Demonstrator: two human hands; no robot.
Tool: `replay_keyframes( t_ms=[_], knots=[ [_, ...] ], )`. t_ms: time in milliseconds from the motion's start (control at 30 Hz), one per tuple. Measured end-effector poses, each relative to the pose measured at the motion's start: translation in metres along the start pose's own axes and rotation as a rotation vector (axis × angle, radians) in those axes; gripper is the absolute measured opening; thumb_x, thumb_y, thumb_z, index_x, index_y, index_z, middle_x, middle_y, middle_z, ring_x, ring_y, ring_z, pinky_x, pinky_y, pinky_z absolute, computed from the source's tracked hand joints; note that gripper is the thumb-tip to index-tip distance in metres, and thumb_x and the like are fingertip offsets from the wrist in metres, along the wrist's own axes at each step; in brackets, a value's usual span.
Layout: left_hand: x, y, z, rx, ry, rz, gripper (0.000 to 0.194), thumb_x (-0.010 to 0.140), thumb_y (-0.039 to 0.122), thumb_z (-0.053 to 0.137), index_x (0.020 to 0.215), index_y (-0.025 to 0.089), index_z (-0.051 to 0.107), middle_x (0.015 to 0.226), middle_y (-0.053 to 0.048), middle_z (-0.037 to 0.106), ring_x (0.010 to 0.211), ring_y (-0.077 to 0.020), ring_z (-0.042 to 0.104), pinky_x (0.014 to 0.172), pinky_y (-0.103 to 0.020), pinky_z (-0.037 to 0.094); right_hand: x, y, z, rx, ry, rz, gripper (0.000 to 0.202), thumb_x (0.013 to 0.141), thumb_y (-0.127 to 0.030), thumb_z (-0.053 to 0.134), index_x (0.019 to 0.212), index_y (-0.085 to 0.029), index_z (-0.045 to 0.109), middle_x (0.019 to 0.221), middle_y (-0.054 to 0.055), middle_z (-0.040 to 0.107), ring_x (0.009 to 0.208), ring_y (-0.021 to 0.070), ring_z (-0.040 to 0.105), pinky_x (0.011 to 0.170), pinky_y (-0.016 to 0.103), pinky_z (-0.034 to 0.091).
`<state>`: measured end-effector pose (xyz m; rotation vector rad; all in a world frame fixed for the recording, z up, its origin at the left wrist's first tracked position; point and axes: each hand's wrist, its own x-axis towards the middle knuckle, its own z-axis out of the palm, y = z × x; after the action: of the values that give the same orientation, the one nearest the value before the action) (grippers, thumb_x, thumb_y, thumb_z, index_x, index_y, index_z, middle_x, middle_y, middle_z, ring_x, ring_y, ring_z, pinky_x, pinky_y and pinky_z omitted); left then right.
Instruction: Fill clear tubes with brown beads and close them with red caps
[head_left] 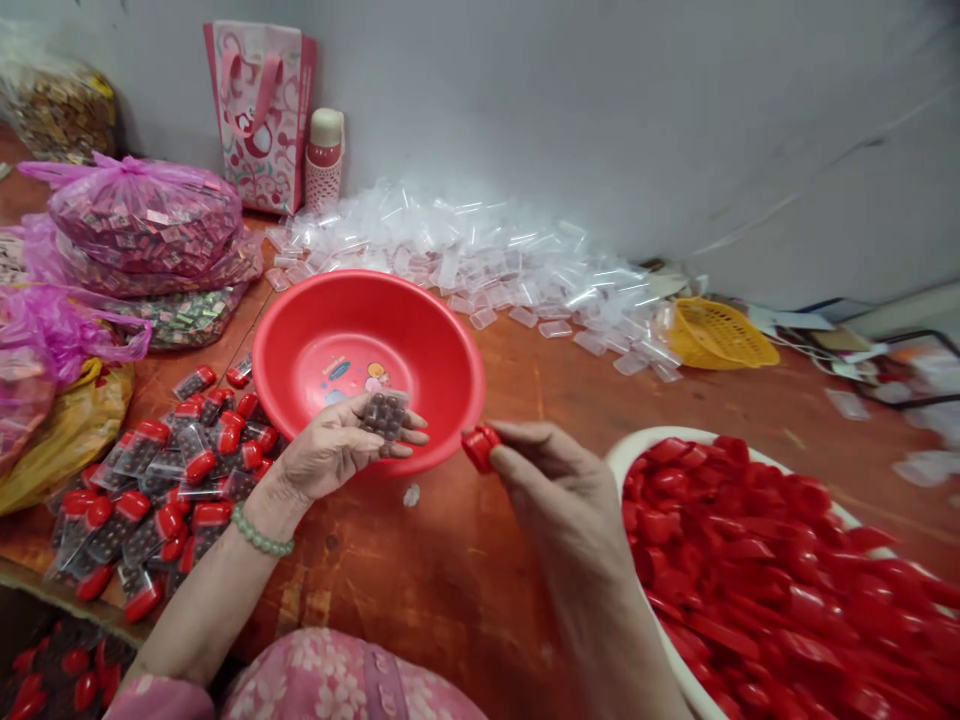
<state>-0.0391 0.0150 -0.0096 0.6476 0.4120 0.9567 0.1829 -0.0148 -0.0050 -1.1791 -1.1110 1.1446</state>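
Observation:
On my left hand point(337, 440) rests a small clear plastic case point(385, 414) with dark round pieces inside, held at the fingers over the near rim of a red basin point(367, 290). The thumb lies against it. My right hand point(555, 480) pinches a glossy red plastic cap point(480, 447) between thumb and fingers, just right of the basin. The case and the cap are apart. To my right stands a white tub point(652, 436) heaped with similar red plastic parts point(750, 560). Left of the basin lies a pile of dark-filled clear cases with red caps point(172, 480).
Loose clear plastic cases point(480, 260) are heaped along the wall, near a yellow basket point(720, 335). Pink plastic bags point(142, 220) of small pieces stand at left. A patterned tote bag point(262, 120) and a bottle point(325, 160) stand behind. The table's front edge runs at lower left.

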Motion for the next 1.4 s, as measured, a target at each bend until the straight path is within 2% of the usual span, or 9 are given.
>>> replay_keyframes(
  t_ms=[67, 167, 233, 333, 433, 633, 967, 1267, 1400],
  knots=[
    [0.000, -0.003, 0.002, 0.006, 0.017, -0.015, 0.039, 0.068, 0.004, 0.067, 0.106, 0.013, 0.068, 0.103, -0.011, 0.073, 0.097, -0.0211, 0.070, 0.085, -0.029, 0.055, 0.022, -0.009, 0.017, 0.035, 0.008, -0.125, 0.027, 0.070, -0.036, 0.083, 0.091, -0.023, 0.073, 0.084, 0.001, 0.073, 0.074, 0.0139, 0.068, 0.072, 0.029, 0.057],
    [0.001, -0.006, 0.003, 0.015, 0.026, -0.033, 0.042, 0.067, 0.005, 0.071, 0.108, 0.013, 0.069, 0.100, -0.011, 0.074, 0.097, -0.0208, 0.070, 0.084, -0.028, 0.055, 0.045, -0.017, 0.043, 0.049, -0.072, -0.232, 0.024, 0.071, -0.035, 0.083, 0.089, -0.022, 0.072, 0.084, 0.001, 0.074, 0.077, 0.0146, 0.070, 0.077, 0.032, 0.058],
    [0.001, -0.007, 0.002, 0.033, 0.032, -0.033, 0.042, 0.067, 0.007, 0.074, 0.109, 0.013, 0.070, 0.099, -0.011, 0.074, 0.098, -0.0214, 0.070, 0.084, -0.029, 0.055, 0.053, -0.018, 0.056, 0.019, -0.142, -0.241, 0.026, 0.071, -0.038, 0.082, 0.087, -0.021, 0.071, 0.083, 0.001, 0.074, 0.075, 0.0143, 0.070, 0.076, 0.032, 0.059],
    [0.002, -0.007, -0.001, 0.066, 0.022, -0.029, 0.038, 0.068, 0.010, 0.078, 0.105, 0.012, 0.070, 0.099, -0.012, 0.074, 0.096, -0.0216, 0.070, 0.085, -0.029, 0.055, 0.059, -0.014, 0.064, -0.039, -0.245, -0.208, 0.029, 0.070, -0.042, 0.081, 0.085, -0.019, 0.070, 0.079, 0.000, 0.072, 0.071, 0.0126, 0.067, 0.069, 0.028, 0.058],
    [0.002, -0.008, -0.005, 0.089, -0.001, -0.032, 0.034, 0.069, 0.014, 0.079, 0.102, 0.010, 0.070, 0.099, -0.013, 0.074, 0.095, -0.0215, 0.071, 0.085, -0.029, 0.055, 0.060, -0.009, 0.064, -0.055, -0.296, -0.184, 0.030, 0.071, -0.042, 0.080, 0.086, -0.018, 0.070, 0.079, 0.000, 0.072, 0.069, 0.0110, 0.066, 0.067, 0.026, 0.057],
    [0.000, -0.008, -0.011, 0.104, -0.016, -0.059, 0.036, 0.072, 0.014, 0.079, 0.107, 0.011, 0.070, 0.100, -0.014, 0.074, 0.096, -0.0214, 0.071, 0.088, -0.029, 0.055, 0.066, -0.005, 0.060, -0.049, -0.361, -0.134, 0.024, 0.071, -0.035, 0.081, 0.086, -0.019, 0.072, 0.082, 0.000, 0.073, 0.076, 0.0122, 0.069, 0.075, 0.028, 0.059],
    [0.002, -0.007, -0.008, 0.067, -0.024, -0.075, 0.035, 0.074, 0.015, 0.079, 0.107, 0.013, 0.070, 0.101, -0.011, 0.073, 0.094, -0.0173, 0.071, 0.086, -0.024, 0.056, 0.072, -0.008, 0.053, -0.067, -0.360, -0.127, 0.022, 0.068, -0.035, 0.083, 0.081, -0.020, 0.073, 0.077, 0.000, 0.072, 0.071, 0.0120, 0.067, 0.071, 0.028, 0.059],
    [0.002, -0.005, -0.007, 0.087, 0.066, -0.131, 0.038, 0.067, 0.021, 0.084, 0.100, 0.009, 0.070, 0.097, -0.010, 0.071, 0.090, -0.0177, 0.071, 0.086, -0.026, 0.056, 0.080, 0.005, 0.052, 0.092, -0.358, 0.067, 0.024, 0.060, -0.032, 0.087, 0.074, -0.019, 0.073, 0.065, -0.002, 0.068, 0.057, 0.0086, 0.061, 0.059, 0.023, 0.053],
    [0.003, -0.005, -0.006, 0.074, 0.115, -0.156, 0.042, 0.066, 0.020, 0.084, 0.102, 0.008, 0.069, 0.096, -0.011, 0.071, 0.088, -0.0190, 0.072, 0.086, -0.029, 0.055, 0.081, 0.008, 0.050, 0.054, -0.369, 0.057, 0.022, 0.061, -0.032, 0.086, 0.074, -0.019, 0.073, 0.065, -0.001, 0.069, 0.057, 0.0100, 0.061, 0.058, 0.025, 0.053]
  ],
)
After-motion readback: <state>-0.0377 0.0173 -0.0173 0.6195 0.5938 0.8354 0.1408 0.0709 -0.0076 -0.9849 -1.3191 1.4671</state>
